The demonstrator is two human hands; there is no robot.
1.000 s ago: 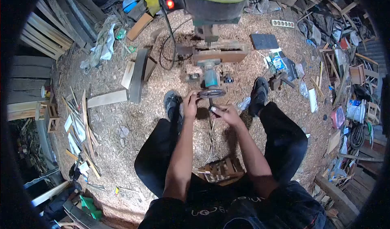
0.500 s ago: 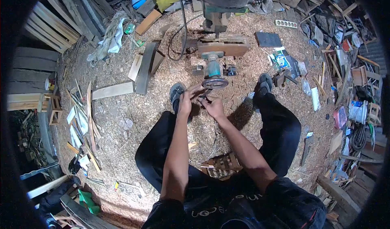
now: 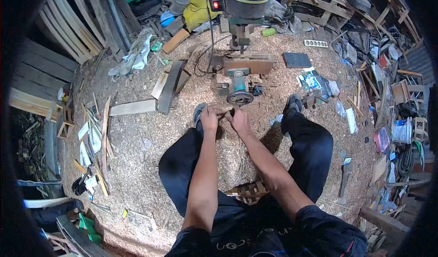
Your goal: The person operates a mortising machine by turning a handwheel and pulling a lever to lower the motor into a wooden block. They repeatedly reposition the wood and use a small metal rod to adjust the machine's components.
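Observation:
My left hand and my right hand are close together, just below the dark handwheel of a drill-press-like machine. Fingers of both hands are curled round something small and brownish between them; its kind I cannot make out. Neither hand appears to touch the wheel. Beyond the wheel is a greenish vise-like fixture. A brown wooden block sits behind it, under the machine's chuck.
Wood shavings cover the ground. Planks and a pale board lie to the left. A dark flat slab and a white power strip are at right. A red switch light glows on the machine. A cable hangs beside it.
The head view has shifted slightly. My left fingers have drawn back from beside the handwheel, toward me and to the left. My right hand stays close by, its fingers still curled.

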